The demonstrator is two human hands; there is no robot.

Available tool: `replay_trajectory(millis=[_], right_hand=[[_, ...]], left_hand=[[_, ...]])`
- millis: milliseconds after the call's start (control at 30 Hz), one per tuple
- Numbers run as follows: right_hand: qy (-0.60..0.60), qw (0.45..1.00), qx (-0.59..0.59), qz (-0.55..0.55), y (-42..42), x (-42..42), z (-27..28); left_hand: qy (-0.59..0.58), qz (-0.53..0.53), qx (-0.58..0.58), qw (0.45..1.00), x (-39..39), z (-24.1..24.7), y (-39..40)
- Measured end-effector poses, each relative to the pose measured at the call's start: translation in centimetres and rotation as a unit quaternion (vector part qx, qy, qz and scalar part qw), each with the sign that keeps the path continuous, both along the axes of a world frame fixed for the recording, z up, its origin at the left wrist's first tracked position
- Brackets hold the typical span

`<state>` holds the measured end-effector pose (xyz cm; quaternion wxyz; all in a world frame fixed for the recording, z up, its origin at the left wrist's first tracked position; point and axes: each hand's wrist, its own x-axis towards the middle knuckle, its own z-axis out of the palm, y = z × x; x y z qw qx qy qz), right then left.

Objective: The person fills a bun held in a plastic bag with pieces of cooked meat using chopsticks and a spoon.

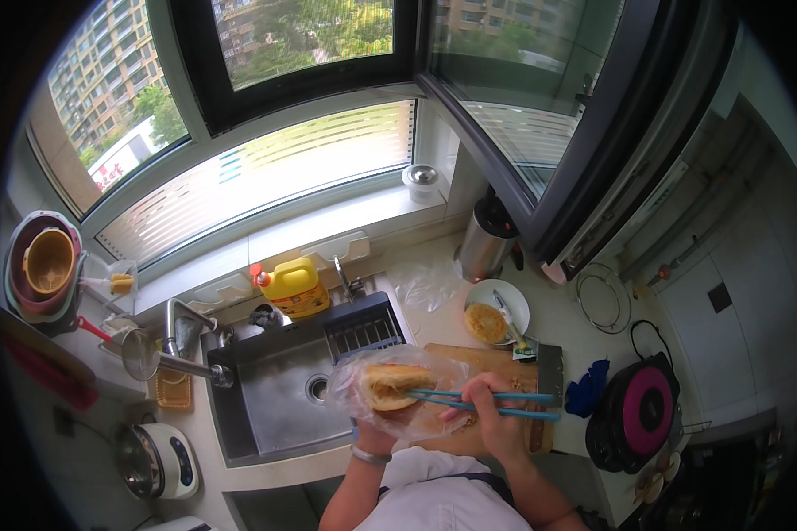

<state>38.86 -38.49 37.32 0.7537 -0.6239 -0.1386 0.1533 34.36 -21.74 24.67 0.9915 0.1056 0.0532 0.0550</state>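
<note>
A split round flatbread [392, 387] rests in a clear plastic bag [352, 372] that my left hand [375, 431] grips from below, near the sink's right edge. In my right hand [491, 415] is a pair of blue chopsticks [518, 397], their tips at the bread's opening. Beneath my right hand lies a wooden cutting board [451, 355] with brown crumbs, and a cleaver [550, 372] lies along its right side. Another round flatbread [485, 322] sits on a white plate [513, 302] behind the board, beside a tube-like packet [505, 308].
The sink [272, 405] with its faucet [192, 368] and drain basket [365, 328] is at left. A yellow jug [297, 289] stands behind it. A steel kettle [485, 239] is at the back; a blue cloth [588, 389] and an electric griddle [637, 411] are at right. An open window sash overhangs the counter.
</note>
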Motion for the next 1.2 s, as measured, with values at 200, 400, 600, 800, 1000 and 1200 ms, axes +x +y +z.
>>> replay_trajectory(millis=[200, 400, 600, 800, 1000, 1200], right_hand=[[-0.009, 0.999, 0.028, -0.019, 1.5, 0.9, -1.2], [-0.049, 0.998, -0.037, 0.010, -0.3, 0.9, 0.1], [-0.044, 0.998, -0.028, -0.020, -0.4, 1.7, 0.0], [0.020, 0.998, 0.037, -0.056, -4.2, 2.7, 0.9], [0.033, 0.968, 0.037, -0.245, -11.6, 3.7, -3.9], [0.043, 0.955, -0.034, -0.292, -14.2, 1.0, -13.5]], left_hand=[[0.058, -0.004, -0.020, 0.998, 0.0, -0.7, -0.4], [0.056, 0.011, -0.060, 0.997, 0.2, 0.0, -0.5], [0.069, 0.019, -0.082, 0.994, 0.5, 0.2, -0.6], [0.071, 0.013, -0.023, 0.997, 0.8, 0.4, 0.2], [0.069, 0.031, -0.013, 0.997, 0.7, 0.3, 0.4], [0.109, 0.037, -0.003, 0.993, 0.5, -1.8, 1.0]])
